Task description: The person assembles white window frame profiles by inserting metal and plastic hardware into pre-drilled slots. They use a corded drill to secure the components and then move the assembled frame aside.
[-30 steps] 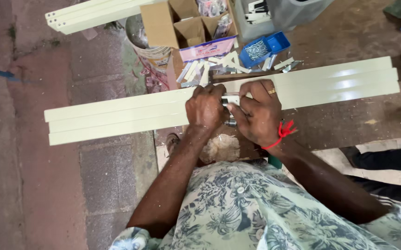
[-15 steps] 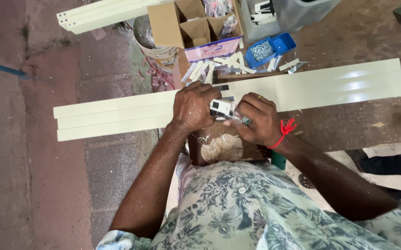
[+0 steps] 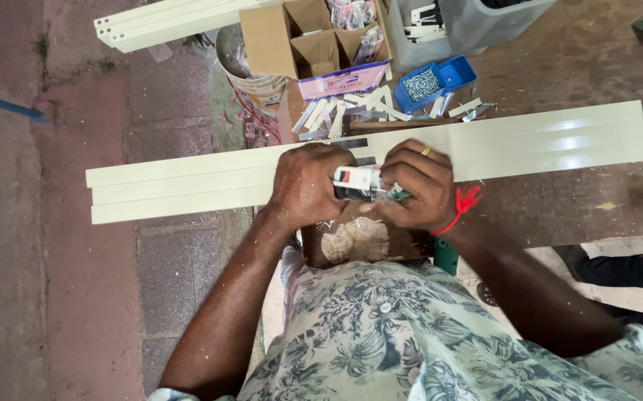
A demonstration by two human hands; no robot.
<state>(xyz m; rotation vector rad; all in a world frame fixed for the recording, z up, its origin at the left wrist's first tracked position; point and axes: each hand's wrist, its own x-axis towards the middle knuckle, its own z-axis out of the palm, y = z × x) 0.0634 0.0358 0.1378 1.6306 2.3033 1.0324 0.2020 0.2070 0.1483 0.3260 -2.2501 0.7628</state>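
Small white-and-black tool (image 3: 358, 183), pinched between the left hand (image 3: 305, 186) and the right hand (image 3: 419, 186), sits just above the long cream metal strips (image 3: 180, 182) lying across the brown workbench (image 3: 559, 212). Both hands are closed round it. Beyond them stands a blue tray of screws (image 3: 433, 80).

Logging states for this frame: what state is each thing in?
left hand: closed on small white and black tool
right hand: gripping the tool's other end
cream strips: lying flat, side by side across the bench
cardboard box: flaps open
blue tray: open, one compartment holds small metal parts
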